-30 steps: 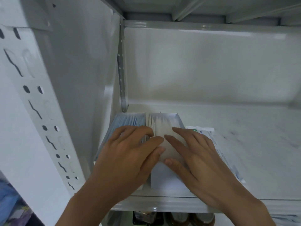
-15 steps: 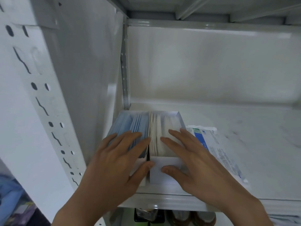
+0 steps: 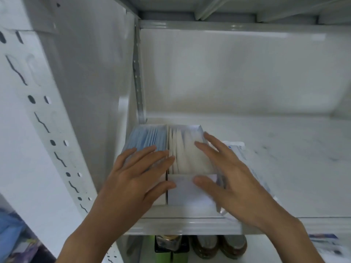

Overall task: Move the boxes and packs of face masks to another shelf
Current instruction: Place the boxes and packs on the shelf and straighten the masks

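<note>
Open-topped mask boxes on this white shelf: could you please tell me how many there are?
2: the box of blue masks under the left hand, and the box of white masks beside it, at the right hand. Others may be hidden.

Storeroom: white slotted-steel shelving (image 3: pixel 47 130) holding open boxes of masks (image 3: pixel 167 143), with jars (image 3: pixel 218 245) on the shelf below (blurred).

Mask boxes (image 3: pixel 182 149) and pack (image 3: pixel 245 158) on shelf (image 3: pixel 275 149)

Two mask boxes (image 3: pixel 148 141) (image 3: pixel 190 149), one pack (image 3: pixel 247 164), two hands (image 3: pixel 136 179) (image 3: pixel 233 177).
</note>
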Demonstrator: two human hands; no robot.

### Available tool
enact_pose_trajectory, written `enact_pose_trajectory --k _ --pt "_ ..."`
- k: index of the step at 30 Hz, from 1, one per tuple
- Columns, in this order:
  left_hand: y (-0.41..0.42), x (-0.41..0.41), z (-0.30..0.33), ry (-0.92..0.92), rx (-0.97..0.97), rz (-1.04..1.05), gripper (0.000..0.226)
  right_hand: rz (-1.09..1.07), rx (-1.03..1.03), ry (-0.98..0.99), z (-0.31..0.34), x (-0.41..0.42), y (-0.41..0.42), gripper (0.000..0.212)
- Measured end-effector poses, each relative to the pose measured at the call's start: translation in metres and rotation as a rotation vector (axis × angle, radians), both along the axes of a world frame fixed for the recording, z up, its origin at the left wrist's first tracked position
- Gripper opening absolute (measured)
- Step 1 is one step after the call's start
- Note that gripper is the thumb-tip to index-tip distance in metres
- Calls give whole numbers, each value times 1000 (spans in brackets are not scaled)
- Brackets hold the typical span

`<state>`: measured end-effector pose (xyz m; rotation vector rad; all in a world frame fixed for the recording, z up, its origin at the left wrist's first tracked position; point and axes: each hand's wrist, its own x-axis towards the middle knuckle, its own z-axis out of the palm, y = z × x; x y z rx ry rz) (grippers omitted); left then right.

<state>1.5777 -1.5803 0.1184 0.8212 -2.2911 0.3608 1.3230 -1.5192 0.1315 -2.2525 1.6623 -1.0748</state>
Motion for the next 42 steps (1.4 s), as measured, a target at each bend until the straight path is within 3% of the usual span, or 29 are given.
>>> enact_pose_trajectory --k 3,4,6,8,11,18,24,26,30,32,35,39,40,42 --pt "7 -11 -2 57 -38 -2 44 -375 -153 -223 -5 -46 12 53" --pt "10 -17 -4 53 -43 6 43 -524 -80 -247 -8 -59 14 61" --pt "15 -29 -11 26 -46 25 42 -645 265 -250 -16 -71 15 89" --pt "17 -35 -17 4 -65 47 38 -575 458 -256 -25 -67 15 90" --pt "15 -36 -20 12 -106 48 35 -514 422 -224 -28 -57 15 66" --pt "9 -31 -24 27 -125 -23 37 -578 331 -188 -33 -48 12 88" --pt "8 -29 -25 11 -109 -19 41 -616 267 -329 -26 -64 -12 105" --pt "9 -28 -24 9 -99 -19 40 -593 305 -361 -26 -65 -21 99" --pt "11 -29 -22 -9 -55 -19 40 -479 361 -225 -32 -58 -24 49" --pt "14 -29 -19 -9 -20 -18 40 -398 398 -145 -37 -57 -22 36" --pt "21 -26 -13 17 30 -20 43 -323 450 -188 -38 -62 -17 40" --pt "28 -20 -2 116 20 8 39 -447 378 -375 -35 -71 -13 72" --pt "27 -16 1 130 15 58 37 -463 357 -395 -35 -71 -14 63" --pt "25 -7 7 136 59 199 39 -455 329 -331 -35 -71 -15 22"
